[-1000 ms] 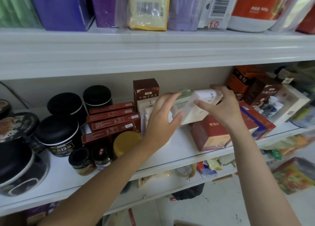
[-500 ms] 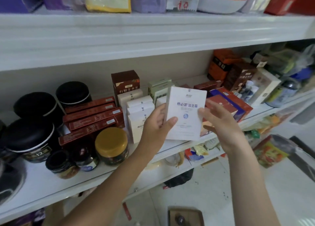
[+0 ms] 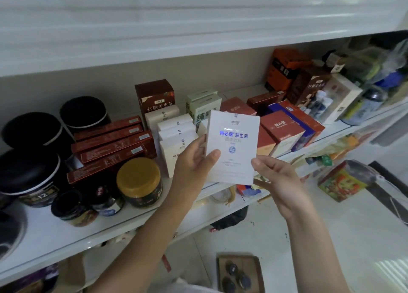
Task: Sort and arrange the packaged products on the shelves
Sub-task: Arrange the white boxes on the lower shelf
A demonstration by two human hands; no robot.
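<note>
Flat white blue-printed cardboard box (image 3: 233,147) upright, just near of the white shelf (image 3: 66,233). My left hand (image 3: 194,160) grips its left edge, right hand (image 3: 278,178) pinches the lower-right corner. I'd file it label-out with the matching white boxes (image 3: 176,138).

The white box (image 3: 233,147) is up in front of the middle shelf (image 3: 66,233), upright, its face with blue lettering turned to the camera. The left hand (image 3: 194,162) pinches its lower left edge and the right hand (image 3: 280,182) its lower right corner. Behind it on the shelf, matching white cartons (image 3: 176,136) stand in a tight row, with a tall brown box (image 3: 155,96) at the back. Left of them, flat red boxes (image 3: 112,144) lie stacked and slightly fanned, and a gold-lidded jar (image 3: 139,180) stands in front. To the right, red cartons (image 3: 281,131) lean against a blue one (image 3: 299,127).
</note>
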